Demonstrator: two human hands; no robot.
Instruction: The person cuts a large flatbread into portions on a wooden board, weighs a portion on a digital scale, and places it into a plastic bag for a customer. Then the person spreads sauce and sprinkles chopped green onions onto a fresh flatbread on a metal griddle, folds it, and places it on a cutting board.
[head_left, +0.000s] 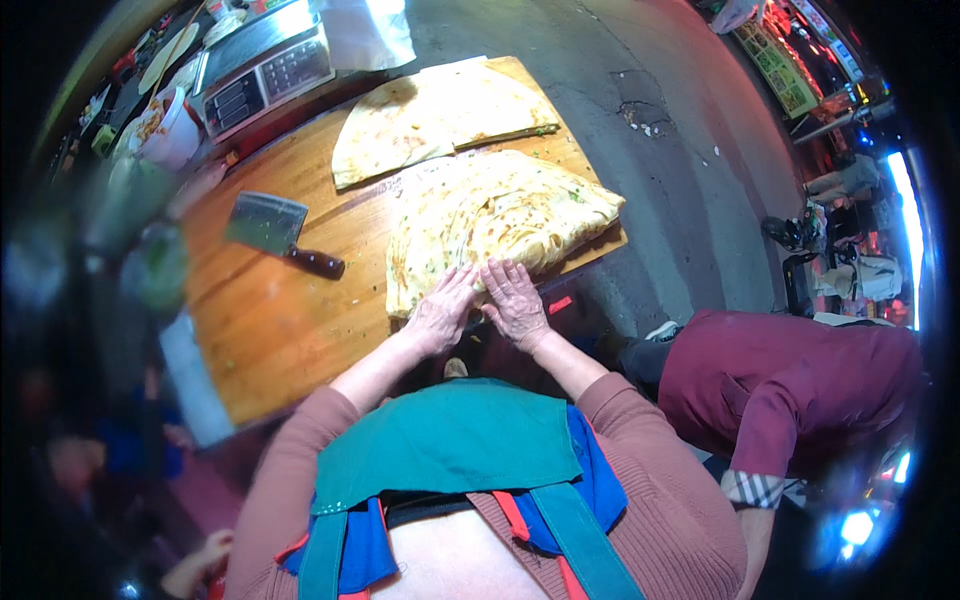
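Note:
My left hand and my right hand lie side by side, palms down and fingers stretched forward, on the near edge of a large folded layered flatbread flecked with green. Neither hand grips it. Behind it, a second, smoother folded flatbread rests on the same wooden board. To the left lies a cleaver, its dark handle towards me, touched by neither hand.
A digital scale stands beyond the board at the upper left, beside a white tub of reddish food. A person in a maroon jacket is close at my right. Part of another person's hand shows at the lower left.

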